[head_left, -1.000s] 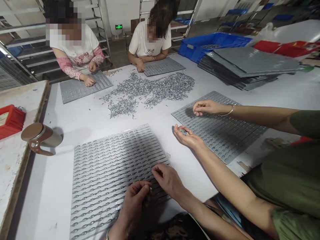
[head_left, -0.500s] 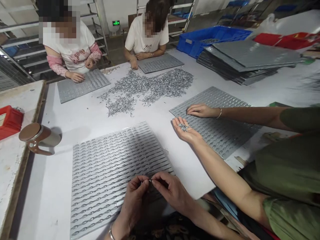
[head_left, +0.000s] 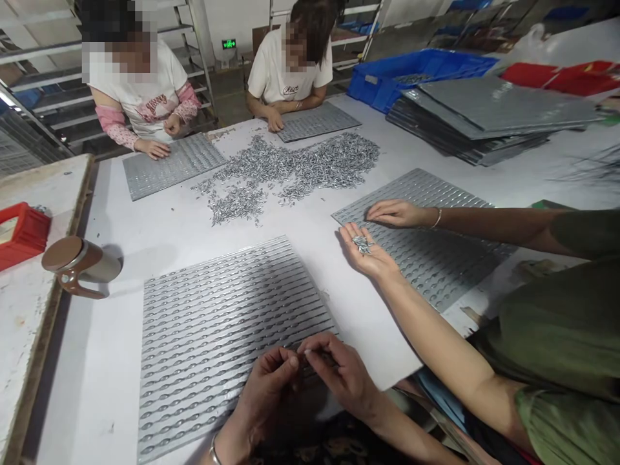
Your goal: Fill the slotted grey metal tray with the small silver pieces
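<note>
My left hand (head_left: 266, 391), with a bangle at the wrist, is over the near right part of a grey ribbed sheet (head_left: 203, 336). Its thumb and forefinger are pinched together, and what they hold, if anything, is hidden. Close beside it, my right hand (head_left: 345, 374) is also closed in a pinch. A tiny pale spot shows at its fingertips, too small to name. The sheet lies flat on the white table, with rows of oval bumps or pieces along its ridges.
A heap of small oval metal pieces (head_left: 310, 165) lies mid-table. At right, a co-worker's open palm (head_left: 371, 258) holds several pieces above another ribbed sheet (head_left: 436, 258). Two people work opposite. A brown-lidded mug (head_left: 90, 268), stacked sheets (head_left: 494, 110) and a blue crate (head_left: 372, 90) stand around.
My fingertips, together with a small shiny piece between them before, have drawn slightly apart, the right hand moving a little right. The whole view has shifted slightly.
</note>
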The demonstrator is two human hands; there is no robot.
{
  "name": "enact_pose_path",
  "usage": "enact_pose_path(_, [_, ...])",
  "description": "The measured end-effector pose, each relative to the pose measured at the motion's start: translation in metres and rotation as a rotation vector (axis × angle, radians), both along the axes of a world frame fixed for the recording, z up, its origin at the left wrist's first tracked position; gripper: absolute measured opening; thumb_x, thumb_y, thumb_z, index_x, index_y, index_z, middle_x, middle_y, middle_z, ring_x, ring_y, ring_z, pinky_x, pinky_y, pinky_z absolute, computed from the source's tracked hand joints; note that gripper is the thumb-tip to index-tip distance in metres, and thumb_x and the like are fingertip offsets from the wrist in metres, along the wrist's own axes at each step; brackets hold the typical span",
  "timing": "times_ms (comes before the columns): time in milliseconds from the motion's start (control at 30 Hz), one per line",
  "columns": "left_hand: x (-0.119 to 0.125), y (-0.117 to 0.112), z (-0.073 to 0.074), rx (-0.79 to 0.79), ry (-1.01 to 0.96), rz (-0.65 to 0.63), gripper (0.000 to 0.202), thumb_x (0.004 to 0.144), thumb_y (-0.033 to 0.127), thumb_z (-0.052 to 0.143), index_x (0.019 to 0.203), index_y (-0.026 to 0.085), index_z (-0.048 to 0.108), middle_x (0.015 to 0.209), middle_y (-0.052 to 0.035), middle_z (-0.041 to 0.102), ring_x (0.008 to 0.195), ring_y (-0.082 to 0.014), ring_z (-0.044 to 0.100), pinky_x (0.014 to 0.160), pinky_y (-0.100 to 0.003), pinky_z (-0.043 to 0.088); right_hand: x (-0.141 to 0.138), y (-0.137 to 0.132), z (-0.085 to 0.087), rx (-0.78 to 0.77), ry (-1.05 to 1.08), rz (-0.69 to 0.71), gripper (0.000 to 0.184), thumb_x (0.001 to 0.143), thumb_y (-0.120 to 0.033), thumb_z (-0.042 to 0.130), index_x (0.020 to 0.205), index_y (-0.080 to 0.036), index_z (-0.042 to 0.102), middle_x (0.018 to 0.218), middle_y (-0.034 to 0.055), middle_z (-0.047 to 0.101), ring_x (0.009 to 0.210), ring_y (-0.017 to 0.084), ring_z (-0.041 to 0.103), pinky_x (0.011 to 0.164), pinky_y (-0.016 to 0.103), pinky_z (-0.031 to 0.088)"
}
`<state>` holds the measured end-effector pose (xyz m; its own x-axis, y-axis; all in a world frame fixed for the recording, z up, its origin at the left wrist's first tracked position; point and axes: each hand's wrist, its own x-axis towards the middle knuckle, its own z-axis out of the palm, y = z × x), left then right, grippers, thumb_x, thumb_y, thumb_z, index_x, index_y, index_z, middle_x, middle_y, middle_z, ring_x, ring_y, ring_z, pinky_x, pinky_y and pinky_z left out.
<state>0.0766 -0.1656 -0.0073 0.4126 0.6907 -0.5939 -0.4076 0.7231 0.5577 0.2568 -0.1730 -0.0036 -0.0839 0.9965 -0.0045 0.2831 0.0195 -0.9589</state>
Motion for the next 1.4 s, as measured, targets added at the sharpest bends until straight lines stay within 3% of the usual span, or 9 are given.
enact_pose_path(167, [-0.008, 0.006, 0.015, -0.017, 0.146, 0.09, 0.049, 0.067, 0.046, 0.086, 0.101, 0.015, 0.07, 0.084, -0.0055, 0.071, 0.062, -0.0111, 0.054, 0.054, -0.022, 0.038, 0.012, 0.022, -0.008, -0.084, -0.054, 0.002, 0.012, 0.092, -0.036, 0.063, 0.093, -0.027, 0.07, 0.083, 0.0025, 0.074, 0.065, 0.018, 0.071, 0.057, 0.027, 0.057])
enact_pose_path(333, [-0.016, 0.006, 0.019, 0.089, 0.221, 0.096, 0.042, 0.074, 0.049, 0.081, 0.093, 0.02, 0.058, 0.084, -0.005, 0.073, 0.057, -0.0107, 0.053, 0.049, -0.022, 0.038, 0.008, 0.034, -0.015, -0.196, -0.001, 0.078, 0.015, 0.093, -0.033, 0.062, 0.095, -0.029, 0.075, 0.08, 0.0003, 0.075, 0.062, 0.016, 0.071, 0.055, 0.025, 0.057])
enact_pose_path(633, [-0.015, 0.002, 0.005, 0.025, 0.181, 0.076, 0.049, 0.067, 0.051, 0.087, 0.095, 0.014, 0.07, 0.071, -0.0013, 0.067, 0.051, -0.0071, 0.048, 0.045, -0.019, 0.03, -0.004, 0.035, -0.021, 0.048, -0.333, -0.001, 0.015, 0.09, -0.024, 0.059, 0.08, -0.028, 0.069, 0.082, 0.0023, 0.074, 0.08, 0.023, 0.072, 0.073, 0.035, 0.058])
enact_pose_path(733, [-0.013, 0.001, 0.005, -0.027, 0.121, 0.101, 0.05, 0.066, 0.046, 0.089, 0.099, 0.015, 0.068, 0.077, -0.0024, 0.07, 0.057, -0.0084, 0.053, 0.05, -0.02, 0.036, -0.009, 0.033, -0.026, 0.079, -0.407, -0.026, 0.014, 0.09, -0.022, 0.058, 0.079, -0.026, 0.066, 0.081, 0.003, 0.072, 0.079, 0.022, 0.071, 0.07, 0.034, 0.057])
enact_pose_path(900, [-0.011, 0.001, 0.006, -0.001, 0.096, 0.106, 0.044, 0.069, 0.047, 0.088, 0.084, 0.018, 0.058, 0.074, -0.0014, 0.068, 0.055, -0.0084, 0.05, 0.048, -0.02, 0.031, -0.01, 0.036, -0.033, 0.097, -0.483, -0.057, 0.014, 0.086, -0.018, 0.058, 0.074, -0.024, 0.059, 0.073, 0.0024, 0.067, 0.07, 0.021, 0.069, 0.065, 0.032, 0.054])
enact_pose_path(1100, [-0.011, 0.0, 0.0, 0.022, 0.149, 0.116, 0.044, 0.071, 0.049, 0.086, 0.079, 0.016, 0.06, 0.066, 0.003, 0.057, 0.053, -0.0062, 0.043, 0.047, -0.019, 0.026, -0.006, 0.024, -0.013, 0.067, -0.276, -0.018, 0.005, 0.092, -0.029, 0.059, 0.093, -0.027, 0.064, 0.077, 0.0028, 0.07, 0.07, 0.02, 0.069, 0.063, 0.031, 0.055])
enact_pose_path(1233, [-0.005, -0.002, -0.001, 0.049, 0.136, 0.067, 0.043, 0.075, 0.052, 0.083, 0.075, 0.016, 0.059, 0.064, 0.0032, 0.054, 0.054, -0.0069, 0.042, 0.051, -0.02, 0.028, -0.011, 0.002, 0.007, 0.066, -0.181, 0.057, 0.012, 0.095, -0.033, 0.057, 0.091, -0.025, 0.065, 0.082, 0.0024, 0.071, 0.075, 0.019, 0.068, 0.068, 0.031, 0.054])
enact_pose_path(1400, [0.002, -0.005, -0.002, 0.092, 0.188, -0.03, 0.048, 0.073, 0.058, 0.082, 0.071, 0.015, 0.06, 0.061, 0.002, 0.055, 0.054, -0.008, 0.042, 0.053, -0.023, 0.028, -0.011, -0.007, 0.014, -0.064, -0.105, 0.059, 0.02, 0.097, -0.037, 0.054, 0.087, -0.023, 0.063, 0.077, 0.0014, 0.069, 0.073, 0.017, 0.066, 0.068, 0.03, 0.053])
